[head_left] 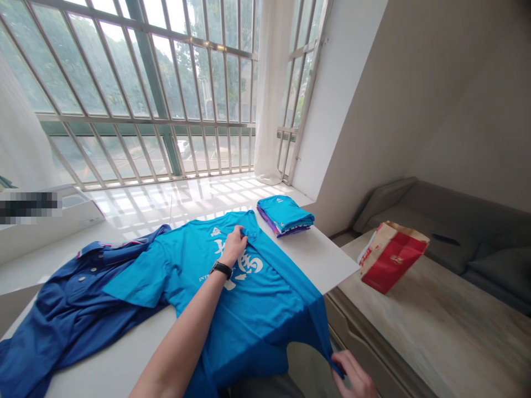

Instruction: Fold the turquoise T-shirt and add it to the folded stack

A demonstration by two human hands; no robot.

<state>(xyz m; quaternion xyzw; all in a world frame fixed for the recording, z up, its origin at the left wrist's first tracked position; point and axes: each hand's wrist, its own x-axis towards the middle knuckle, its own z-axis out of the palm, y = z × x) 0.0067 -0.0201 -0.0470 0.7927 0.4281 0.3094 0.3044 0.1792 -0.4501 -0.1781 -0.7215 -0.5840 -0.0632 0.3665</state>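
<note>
The left hand is pinching the blue T-shirt at its shoulder, and the right hand, cut off by the frame, is pinching its hem past the near edge of the white worktop. 1 folded stack of shirts is sitting at the far edge, while 1 navy shirt is lying unfolded at the left, partly under the T-shirt. The forearm is hiding part of the print.

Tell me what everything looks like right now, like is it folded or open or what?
Blue T-shirt: spread out unfolded, hem hanging off the white board
Left hand: pinching the T-shirt's top edge
Right hand: gripping the T-shirt's hem
Navy button-up shirt: spread out unfolded
Stack of clothes: folded
Red paper bag: lying tilted on the bench
</note>
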